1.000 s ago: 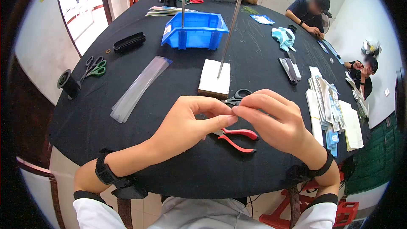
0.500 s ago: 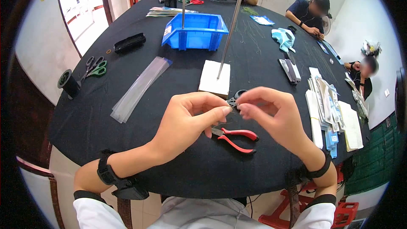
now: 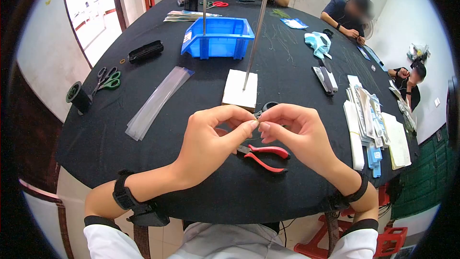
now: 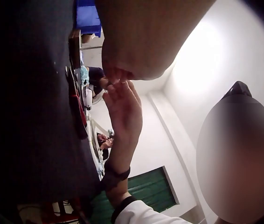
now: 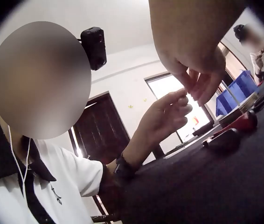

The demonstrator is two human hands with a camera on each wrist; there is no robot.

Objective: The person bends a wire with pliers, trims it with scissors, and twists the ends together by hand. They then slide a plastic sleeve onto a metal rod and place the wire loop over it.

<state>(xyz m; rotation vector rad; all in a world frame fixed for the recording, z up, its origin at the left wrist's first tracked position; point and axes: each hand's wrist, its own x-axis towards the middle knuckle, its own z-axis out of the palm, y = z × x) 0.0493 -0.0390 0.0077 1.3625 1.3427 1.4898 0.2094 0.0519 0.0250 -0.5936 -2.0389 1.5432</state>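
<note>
In the head view, my left hand (image 3: 203, 139) and right hand (image 3: 299, 136) meet fingertip to fingertip above the near part of the table. Thumb and index finger of each pinch something tiny between them, too small to make out. Red-handled pliers (image 3: 269, 151) lie spread on the cloth just below the hands. Black scissors (image 3: 271, 106) are partly hidden behind the fingers. In the left wrist view the right hand (image 4: 125, 109) faces the near left one; the right wrist view shows the left hand's (image 5: 162, 116) fingers curled at the tips.
A white block (image 3: 240, 90) carries a metal rod, with a blue bin (image 3: 218, 43) behind. Plastic strips (image 3: 158, 103), scissors (image 3: 111, 80) and a spool (image 3: 78, 98) lie left; a stapler (image 3: 326, 79) and packets (image 3: 366, 115) right. Other people sit around the far side.
Half a second ago the right fingertips were slightly apart from the left ones; now they meet again. The left hand has stayed nearly in place, its pinch kept.
</note>
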